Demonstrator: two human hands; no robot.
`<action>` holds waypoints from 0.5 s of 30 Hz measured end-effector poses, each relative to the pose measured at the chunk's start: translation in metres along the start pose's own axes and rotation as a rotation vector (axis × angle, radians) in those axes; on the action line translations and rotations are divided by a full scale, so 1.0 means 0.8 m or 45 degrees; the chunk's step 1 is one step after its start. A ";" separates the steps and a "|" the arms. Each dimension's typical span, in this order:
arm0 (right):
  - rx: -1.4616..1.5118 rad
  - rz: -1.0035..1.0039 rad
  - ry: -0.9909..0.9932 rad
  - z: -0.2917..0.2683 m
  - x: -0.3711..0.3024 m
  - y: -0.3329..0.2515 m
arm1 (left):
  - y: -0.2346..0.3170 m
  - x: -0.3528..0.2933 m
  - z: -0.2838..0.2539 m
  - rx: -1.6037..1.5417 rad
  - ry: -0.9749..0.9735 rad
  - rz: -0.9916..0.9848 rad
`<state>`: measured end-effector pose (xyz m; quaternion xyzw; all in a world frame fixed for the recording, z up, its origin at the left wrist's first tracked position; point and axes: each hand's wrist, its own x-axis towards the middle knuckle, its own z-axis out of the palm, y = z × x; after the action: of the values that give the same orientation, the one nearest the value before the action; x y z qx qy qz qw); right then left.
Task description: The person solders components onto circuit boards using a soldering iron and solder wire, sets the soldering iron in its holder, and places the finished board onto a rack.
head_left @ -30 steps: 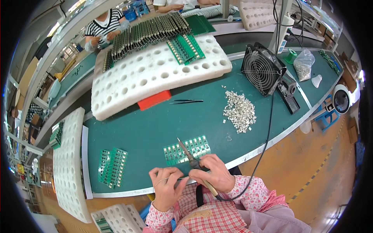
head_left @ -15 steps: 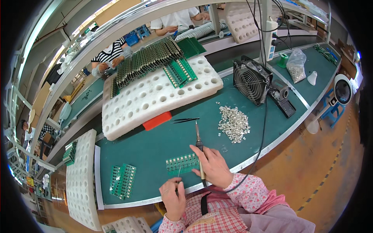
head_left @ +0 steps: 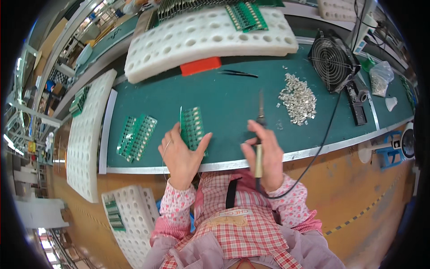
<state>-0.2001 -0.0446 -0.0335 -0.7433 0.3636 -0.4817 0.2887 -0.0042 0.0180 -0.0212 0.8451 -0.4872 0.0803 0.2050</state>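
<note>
My left hand (head_left: 181, 157) spans a green circuit board (head_left: 192, 125), thumb by its right edge and fingers by its left edge. The board lies lengthwise away from me near the bench's front edge, with rows of pale parts on it. A thin wire, apparently solder (head_left: 181, 113), runs by the left fingers. Farther right, my right hand (head_left: 269, 157) holds a soldering iron (head_left: 259, 162) by its pale handle, its tip pointing away from me above the bench, apart from the board. Left of my left hand lie more green circuit boards (head_left: 138, 136), side by side.
A heap of small silvery parts (head_left: 298, 99) lies right of the iron, below a black fan (head_left: 332, 62). The iron's black cable (head_left: 309, 168) crosses the front edge. Dark tweezers (head_left: 239, 73) lie near a red block (head_left: 200, 66) and a white foam tray (head_left: 174, 58).
The board has turned from crosswise to lengthwise and shifted left. My left hand has moved onto it. My right hand with the iron has drawn away rightward. The view has tipped down.
</note>
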 end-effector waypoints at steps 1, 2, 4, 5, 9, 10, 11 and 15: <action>-0.005 -0.019 0.003 -0.011 0.001 0.003 | 0.002 0.002 -0.002 -0.018 0.001 0.029; -0.013 -0.037 0.009 -0.020 0.000 0.005 | 0.001 0.001 -0.004 -0.016 -0.003 0.018; -0.017 -0.007 0.024 -0.034 -0.005 0.013 | 0.005 0.004 0.000 -0.097 -0.059 0.097; -0.016 0.021 0.040 -0.039 -0.006 0.015 | 0.005 0.005 0.000 -0.105 -0.064 0.102; 0.069 0.083 0.149 -0.042 -0.011 0.023 | 0.009 0.019 -0.013 -0.345 -0.298 0.397; 0.084 0.123 0.150 -0.041 -0.012 0.024 | 0.009 0.025 -0.019 -0.461 -0.417 0.520; 0.100 0.163 0.150 -0.040 -0.013 0.024 | 0.011 0.031 -0.028 -0.512 -0.575 0.525; -0.047 0.072 0.166 -0.035 -0.006 0.018 | -0.003 0.047 -0.039 -0.516 -0.740 0.702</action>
<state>-0.2310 -0.0512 -0.0371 -0.7049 0.4115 -0.5140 0.2640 0.0194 0.0024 0.0190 0.6140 -0.7374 -0.2058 0.1919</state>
